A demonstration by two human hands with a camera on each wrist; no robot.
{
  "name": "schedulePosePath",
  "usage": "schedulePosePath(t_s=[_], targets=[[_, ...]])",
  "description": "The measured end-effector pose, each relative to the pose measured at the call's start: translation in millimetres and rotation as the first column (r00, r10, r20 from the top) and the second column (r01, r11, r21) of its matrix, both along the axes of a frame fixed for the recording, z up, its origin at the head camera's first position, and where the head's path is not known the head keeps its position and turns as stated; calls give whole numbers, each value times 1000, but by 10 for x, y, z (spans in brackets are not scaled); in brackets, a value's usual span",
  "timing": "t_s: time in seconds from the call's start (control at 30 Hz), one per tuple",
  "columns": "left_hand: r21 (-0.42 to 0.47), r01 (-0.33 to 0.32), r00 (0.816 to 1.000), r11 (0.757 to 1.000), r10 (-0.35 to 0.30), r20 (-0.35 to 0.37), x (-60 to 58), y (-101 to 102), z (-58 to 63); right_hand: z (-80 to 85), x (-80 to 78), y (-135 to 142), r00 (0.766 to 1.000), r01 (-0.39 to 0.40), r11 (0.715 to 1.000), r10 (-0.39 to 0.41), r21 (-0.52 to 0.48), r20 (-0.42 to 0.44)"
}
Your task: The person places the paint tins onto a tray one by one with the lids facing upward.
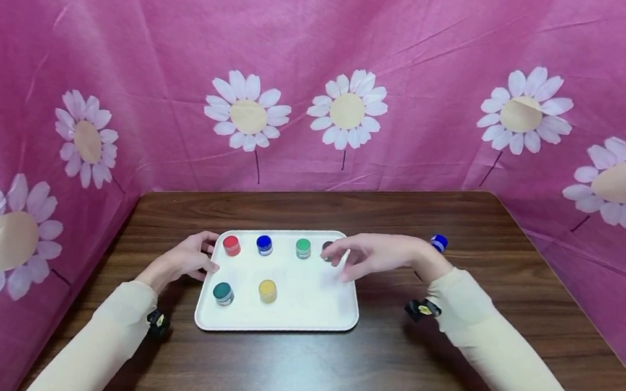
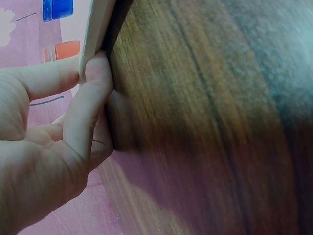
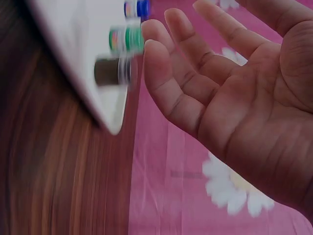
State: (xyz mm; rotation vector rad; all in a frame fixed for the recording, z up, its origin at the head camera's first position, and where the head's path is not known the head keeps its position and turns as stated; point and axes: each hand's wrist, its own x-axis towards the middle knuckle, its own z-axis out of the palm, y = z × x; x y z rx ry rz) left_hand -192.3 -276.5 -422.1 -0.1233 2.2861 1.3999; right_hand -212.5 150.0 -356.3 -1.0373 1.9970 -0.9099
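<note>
My left hand (image 1: 190, 255) grips the left edge of a white tray (image 1: 302, 319); in the left wrist view the thumb and fingers (image 2: 98, 73) pinch its rim. Small paint jars stand on the tray: red (image 1: 231, 245), blue (image 1: 264, 245) and green (image 1: 303, 248) along the back, dark green (image 1: 223, 293) and yellow (image 1: 267, 291) nearer the front. Over the tray's right end hovers my right hand (image 1: 377, 254), its fingers loosely spread and holding nothing. A dark paint jar (image 3: 108, 72) stands right by its fingertips, partly hidden behind them in the head view.
Another blue-capped jar (image 1: 439, 242) is on the brown wooden table (image 1: 297, 380), beyond my right wrist. Pink cloth (image 1: 305, 27) with printed daisies hangs around the table's back and sides. Black straps with small devices (image 1: 423, 309) sit at both wrists.
</note>
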Motion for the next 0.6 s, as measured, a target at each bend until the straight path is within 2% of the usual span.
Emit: schedulePosePath(t_s=[0.2,0.37,0.47,0.6], targets=[[0,3,1000,1000,-3,-2,10,-2,27,-25,37,514,992,126,990,-124,-64,28],[-4,0,1000,1000,0,-5,13,10,29,-76,85,951,970,241,966,-244,-97,-16],[-5,-4,1000,1000,4,-4,9,13,23,-145,122,1181,942,319,941,-328,-110,-70],[-4,-3,1000,1000,3,-4,-3,-1,4,-253,193,1405,888,422,898,-437,-127,-141]])
